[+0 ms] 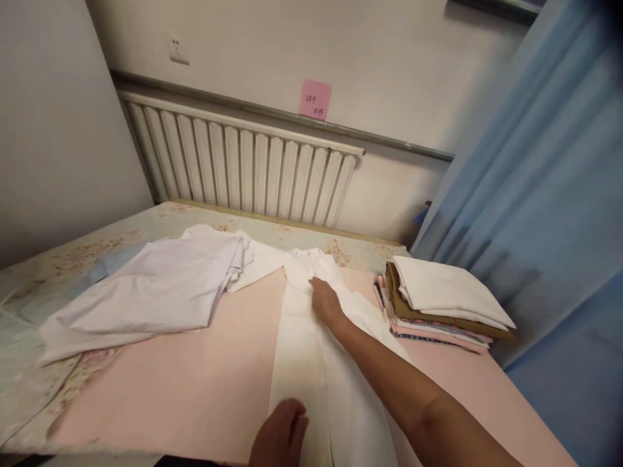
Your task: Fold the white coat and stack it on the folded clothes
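Note:
A white shirt (311,363), folded lengthwise into a narrow strip, lies on a pink sheet (204,363) that covers the bed. My right hand (325,299) rests flat on the shirt's upper part, just below the collar, fingers stretched out. My left hand (281,433) presses on the shirt's near end at the bottom edge of the view, fingers lying on the cloth. Neither hand grips anything.
A loose pile of white garments (150,285) lies to the left. A stack of folded clothes (438,301) sits at the right of the bed. A radiator (243,162) runs along the back wall, and a blue curtain (545,194) hangs at right.

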`<state>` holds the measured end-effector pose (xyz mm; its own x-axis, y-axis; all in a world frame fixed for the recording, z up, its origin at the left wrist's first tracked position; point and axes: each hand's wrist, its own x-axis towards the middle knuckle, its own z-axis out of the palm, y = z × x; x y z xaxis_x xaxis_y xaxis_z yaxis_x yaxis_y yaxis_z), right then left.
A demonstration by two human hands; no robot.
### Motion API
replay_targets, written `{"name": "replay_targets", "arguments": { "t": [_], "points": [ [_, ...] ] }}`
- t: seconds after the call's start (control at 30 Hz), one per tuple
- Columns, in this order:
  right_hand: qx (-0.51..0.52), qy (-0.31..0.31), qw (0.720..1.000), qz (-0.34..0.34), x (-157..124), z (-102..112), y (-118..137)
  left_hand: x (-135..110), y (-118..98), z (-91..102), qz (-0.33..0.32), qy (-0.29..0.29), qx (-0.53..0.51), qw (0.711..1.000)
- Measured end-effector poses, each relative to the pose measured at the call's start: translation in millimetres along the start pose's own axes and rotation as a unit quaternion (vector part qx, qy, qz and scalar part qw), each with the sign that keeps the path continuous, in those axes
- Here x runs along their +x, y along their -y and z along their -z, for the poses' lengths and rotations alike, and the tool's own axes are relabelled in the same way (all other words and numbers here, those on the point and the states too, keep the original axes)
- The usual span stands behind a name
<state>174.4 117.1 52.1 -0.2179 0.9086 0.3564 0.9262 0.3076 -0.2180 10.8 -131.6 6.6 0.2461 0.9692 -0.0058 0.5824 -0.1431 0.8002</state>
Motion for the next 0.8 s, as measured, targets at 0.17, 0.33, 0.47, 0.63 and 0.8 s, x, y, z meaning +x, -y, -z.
{"name": "replay_targets", "arguments": {
  "t": [0.17, 0.33, 0.47, 0.63, 0.8],
  "points": [
    [0.024, 0.025, 0.993, 0.111, -16, -21, 32, 34, -16, 25.9, 0.013, -0.094, 0.014, 0.995],
    [0.032, 0.037, 0.985, 0.164, -41, -59, 36, 73, -14, 27.3, -0.022, -0.123, 0.040, 0.991],
    [0.057, 0.045, 0.987, 0.141, -44, -66, 32, 106, 1, 25.5, -0.038, -0.133, 0.050, 0.989],
    [0.118, 0.117, 0.985, 0.039, -11, -44, 28, 129, 17, 23.7, -0.036, -0.165, 0.072, 0.983],
    [0.097, 0.083, 0.991, -0.033, 70, -28, 16, 134, 24, 18.8, -0.053, -0.167, 0.076, 0.982]
  ]
}}
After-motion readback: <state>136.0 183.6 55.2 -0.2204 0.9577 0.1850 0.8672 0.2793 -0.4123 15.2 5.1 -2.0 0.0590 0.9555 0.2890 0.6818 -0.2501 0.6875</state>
